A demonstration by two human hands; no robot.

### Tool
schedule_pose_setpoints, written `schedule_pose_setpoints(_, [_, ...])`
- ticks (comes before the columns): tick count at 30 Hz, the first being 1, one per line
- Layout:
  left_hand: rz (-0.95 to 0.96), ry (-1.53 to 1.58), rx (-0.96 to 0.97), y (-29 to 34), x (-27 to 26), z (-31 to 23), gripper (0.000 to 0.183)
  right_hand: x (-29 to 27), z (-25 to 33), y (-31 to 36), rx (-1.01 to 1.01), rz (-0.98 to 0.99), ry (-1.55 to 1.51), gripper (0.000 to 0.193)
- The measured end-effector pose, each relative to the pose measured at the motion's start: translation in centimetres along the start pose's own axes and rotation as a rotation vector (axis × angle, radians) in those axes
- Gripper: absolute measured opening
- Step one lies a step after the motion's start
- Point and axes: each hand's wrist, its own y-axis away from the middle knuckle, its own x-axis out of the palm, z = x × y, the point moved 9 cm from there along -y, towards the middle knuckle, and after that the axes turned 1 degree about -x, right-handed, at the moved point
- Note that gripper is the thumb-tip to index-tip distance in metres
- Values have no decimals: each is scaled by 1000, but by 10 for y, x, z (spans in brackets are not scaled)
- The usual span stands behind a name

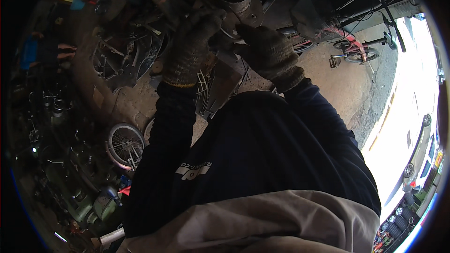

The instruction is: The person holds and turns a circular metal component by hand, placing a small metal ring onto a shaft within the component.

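Both my hands wear dark, dirty knit work gloves and are raised close together in front of my chest. My left hand is closed, its fingers curled toward a thin curved metal piece. My right hand is closed too, thumb and fingers pinched toward the same spot. What sits between the fingertips is dark and too unclear to name. Just beyond them stands a round, open-topped metal cylinder on a flat plate with a hole.
A red bicycle stands on the right. To the lower left lies a bicycle wheel; dark metal parts clutter the floor beyond it. Green machinery fills the left. A person in blue is at the far left. Parked cars show outside.
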Motion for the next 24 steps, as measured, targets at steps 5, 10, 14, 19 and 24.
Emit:
schedule_pose_setpoints(5, [-96, -746, 429, 10, -18, -23, 25, 90, -49, 11, 381, 192, -718, 39])
schedule_pose_setpoints(10, [-149, -1277, 820, 42, -47, -11, 38, 121, -52, 23, 152, 252, -738, 35])
schedule_pose_setpoints(14, [-68, -546, 94, 30, -59, 58, 46, 125, -25, 17, 175, 354, -785, 46])
schedule_pose_setpoints(19, [-122, -614, 92, 2, -83, 86, 40, 163, -54, 31, 708, 477, -1015, 41])
schedule_pose_setpoints(24, [-183, -332, -71, -28, -120, 109, 26, 161, -54, 29, 818, 520, -787, 41])
